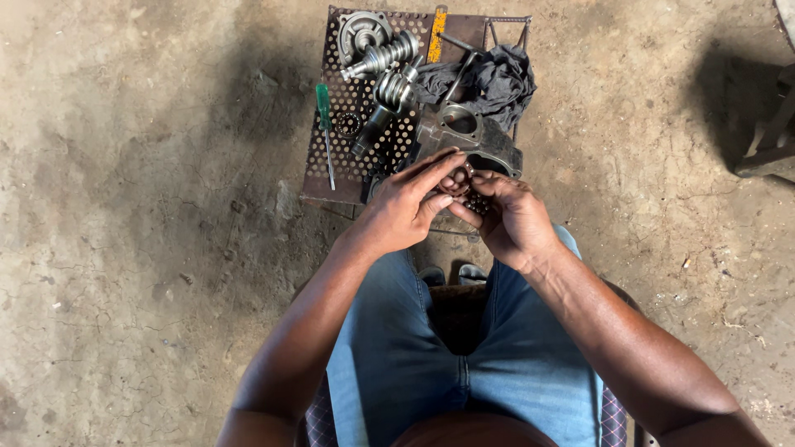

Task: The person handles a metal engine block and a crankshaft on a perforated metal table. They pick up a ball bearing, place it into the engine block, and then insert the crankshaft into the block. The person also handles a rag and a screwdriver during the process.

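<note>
Bearing ring (458,178) sits pinched between my left hand (403,207) and right hand (511,217), fingertips of both closed on it, just above the gear housing (472,136) on the perforated metal stand (331,186).

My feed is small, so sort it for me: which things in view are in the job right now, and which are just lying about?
In hand:
- left hand and right hand, fingertips meeting on a small dark part, too hidden to identify
- metal housing just behind the hands

Lying about:
- green-handled screwdriver
- two worm shafts
- round cover
- dark rag
- perforated stand
</note>
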